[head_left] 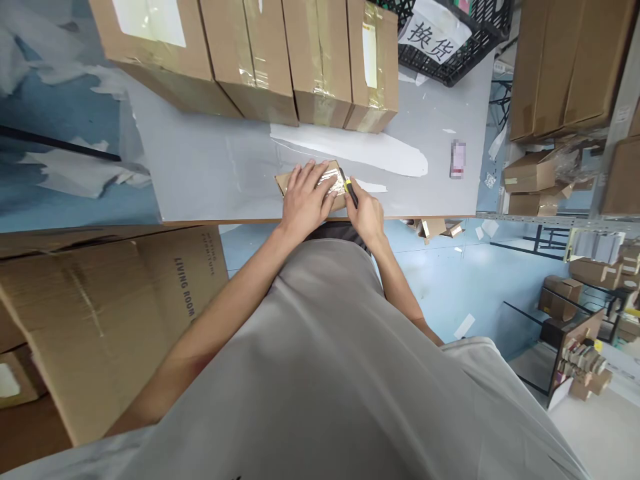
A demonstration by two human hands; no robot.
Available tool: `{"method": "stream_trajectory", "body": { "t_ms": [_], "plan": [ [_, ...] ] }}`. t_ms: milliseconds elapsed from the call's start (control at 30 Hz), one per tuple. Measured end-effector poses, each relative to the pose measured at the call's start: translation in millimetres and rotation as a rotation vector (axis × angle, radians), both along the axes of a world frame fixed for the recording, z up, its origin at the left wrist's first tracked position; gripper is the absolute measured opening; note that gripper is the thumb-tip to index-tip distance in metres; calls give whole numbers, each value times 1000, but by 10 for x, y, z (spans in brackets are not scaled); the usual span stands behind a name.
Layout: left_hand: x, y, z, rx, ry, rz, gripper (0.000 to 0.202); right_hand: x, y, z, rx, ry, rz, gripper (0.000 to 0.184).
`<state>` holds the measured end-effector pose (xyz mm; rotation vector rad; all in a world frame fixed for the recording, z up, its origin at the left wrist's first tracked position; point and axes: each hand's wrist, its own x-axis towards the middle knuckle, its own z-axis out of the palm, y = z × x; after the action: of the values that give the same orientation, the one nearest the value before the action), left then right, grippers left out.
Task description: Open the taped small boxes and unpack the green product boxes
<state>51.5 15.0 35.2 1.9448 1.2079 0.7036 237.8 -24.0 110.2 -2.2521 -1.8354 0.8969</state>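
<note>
The left hand (304,205) hides much of a cardboard package (339,187); at the package's right end, the right hand (367,217) covers part of a utility knife (352,192). Beyond the package, the view's top edge cuts off four cardboard boxes (273,67) and, farther right, a black plastic crate (481,45). Right of the package, a pinkish object (457,159) is pixelated beyond recognition.

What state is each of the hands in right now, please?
Left hand: open, laid over the small cardboard package.
Right hand: closed, holding what looks like a black-and-yellow cutter at the package's edge.
</note>
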Motion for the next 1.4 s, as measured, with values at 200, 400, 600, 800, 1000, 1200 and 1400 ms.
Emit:
{"method": "stream_trajectory", "body": {
  "t_ms": [200, 400, 600, 800, 1000, 1200, 1400],
  "plan": [
    [-9, 9, -30, -5, -17, -11, 55, -40, 33, 184, -79, -72, 18, 64],
    [0, -1, -33, -11, -10, -18, 56, -232, 166, 381, -202, -178, 19, 66],
    [37, -3, -62, -6, 16, -18, 55, -309, 256, 595, -306, -261, 42, 65],
    [71, -27, -2, -19, 74, -48, 54, -309, 315, 771, -354, -313, 68, 50],
    [76, -8, 25, -40, 86, -53, 49, -306, 177, 762, -412, -343, 60, 48],
    [63, -6, 7, -48, 26, -34, 47, -216, -67, 765, -433, -289, 51, 51],
    [-120, -12, 26, -53, 12, -4, 64, 63, -224, 709, -238, -157, -55, 56]
  ]
}}
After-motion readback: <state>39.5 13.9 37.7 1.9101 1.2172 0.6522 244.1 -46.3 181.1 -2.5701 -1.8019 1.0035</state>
